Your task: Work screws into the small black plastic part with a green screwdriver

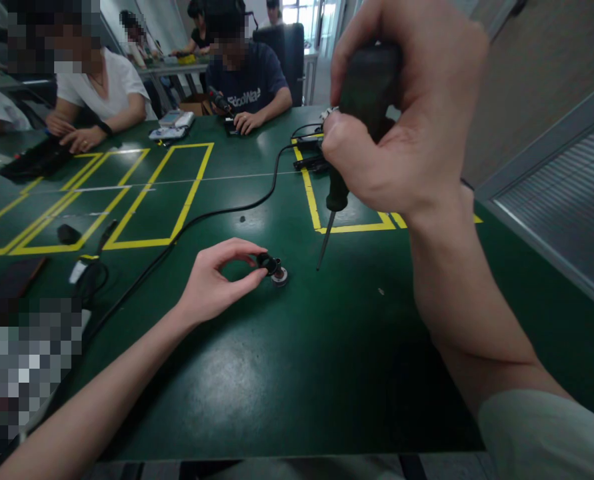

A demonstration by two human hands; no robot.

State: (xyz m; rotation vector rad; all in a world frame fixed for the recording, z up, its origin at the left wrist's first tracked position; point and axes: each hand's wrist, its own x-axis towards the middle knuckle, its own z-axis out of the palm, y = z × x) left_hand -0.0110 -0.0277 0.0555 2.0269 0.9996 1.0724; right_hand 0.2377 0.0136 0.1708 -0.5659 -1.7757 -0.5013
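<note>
Small black part [267,263] sits mid-table, green tabletop [327,373] running to the near edge [297,457] at six o'clock. I see the left hand [219,279] angled in from seven — thumb and fingertip pinching that part — while the right hand [421,133], at one, wraps a screwdriver [369,93], tip hanging at the part's three o'clock.

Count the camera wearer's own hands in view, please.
2: the left hand, left of centre, pinches a small black part; the right hand, at upper right, grips a screwdriver.
</note>
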